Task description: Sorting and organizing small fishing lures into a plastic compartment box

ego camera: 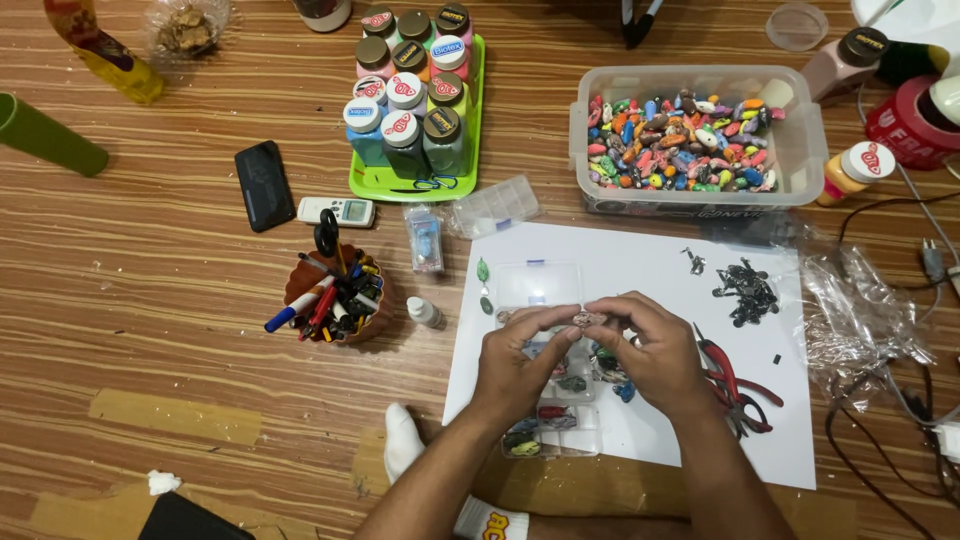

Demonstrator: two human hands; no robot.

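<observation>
**Q:** What are your hands holding?

**A:** My left hand and right hand meet over a white sheet on the wood floor, fingertips pinched together on one small brownish lure. Its long axis runs side to side, one end in each grip. Which end is the nose I cannot tell; it is too small.

**Q:** What lies under the hands?

**A:** A clear compartment box, partly hidden by my wrists, with coloured lures in its cells. Its open lid lies just beyond my fingertips.

**Q:** Counts?

**A:** Two hands, one lure held. One pair of red-handled pliers touches the outer side of my right hand. Beyond the right hand sit one heap of dark hooks and a smaller cluster. Farther out stands one clear tub of painted lures, too many to count.

**Q:** And off to the left?

**A:** One pot of pens and scissors, one small white bottle, one remote, one black phone, and a green tray carrying about eleven paint jars. Nothing stands between my hands and the box.
</observation>
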